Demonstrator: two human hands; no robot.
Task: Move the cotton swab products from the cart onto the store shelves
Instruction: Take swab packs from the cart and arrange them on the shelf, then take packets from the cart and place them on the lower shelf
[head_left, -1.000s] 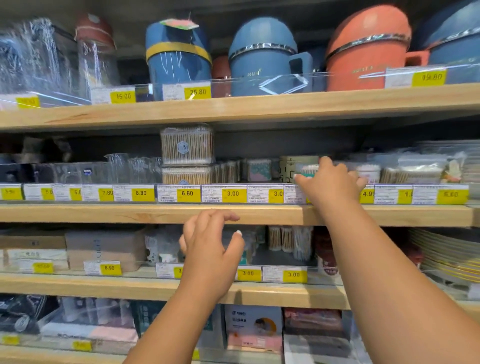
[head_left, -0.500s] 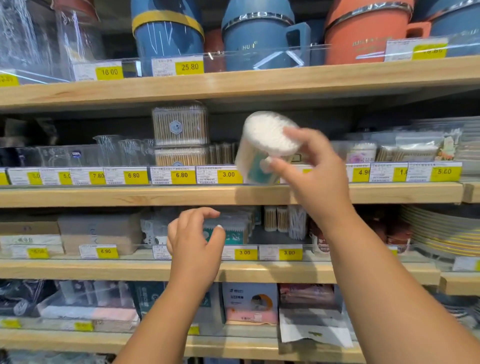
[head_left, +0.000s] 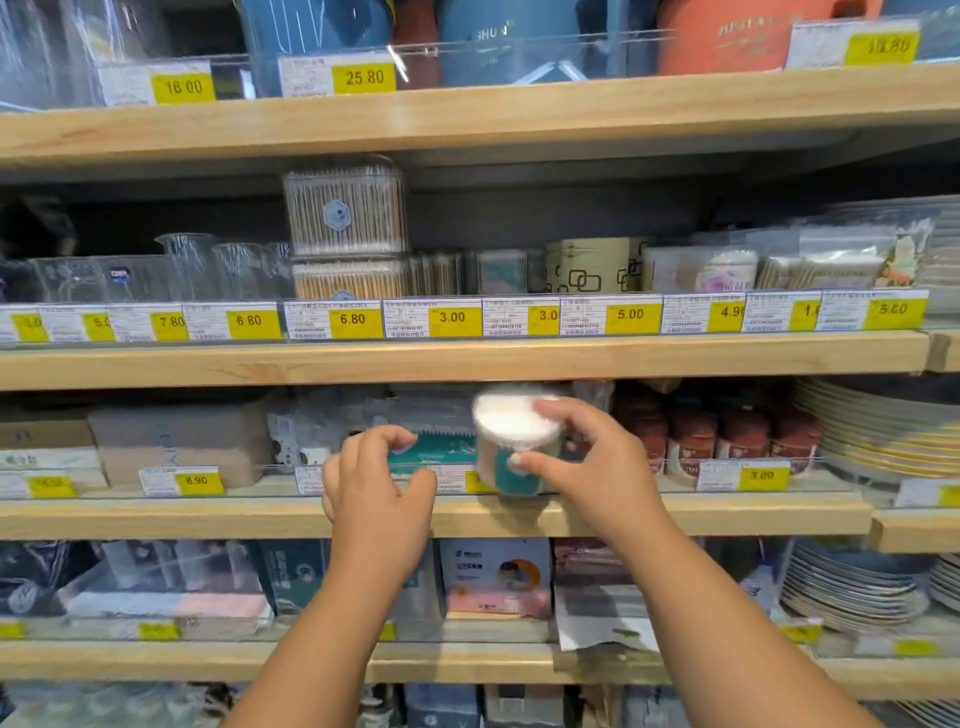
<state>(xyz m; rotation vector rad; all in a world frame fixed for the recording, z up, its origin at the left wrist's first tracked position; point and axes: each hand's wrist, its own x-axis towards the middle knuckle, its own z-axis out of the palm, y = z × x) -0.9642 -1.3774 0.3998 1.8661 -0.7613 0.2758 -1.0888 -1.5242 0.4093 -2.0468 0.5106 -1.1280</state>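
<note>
Wooden shelf, third tier: plate stack at right, brown boxes at left. Red-lidded jars stand just right of my right hand, which grips the round cotton swab tub, tilted, at the front edge. My left hand, loosely curled, holds nothing, before a teal pack.

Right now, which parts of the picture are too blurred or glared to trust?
Head view: the swab tub in the right hand is motion-smeared; head view, the top-right price tag is smeared too, middle-shelf tags read cleanly; head view, the clear guard strip carries glare streaks.
</note>
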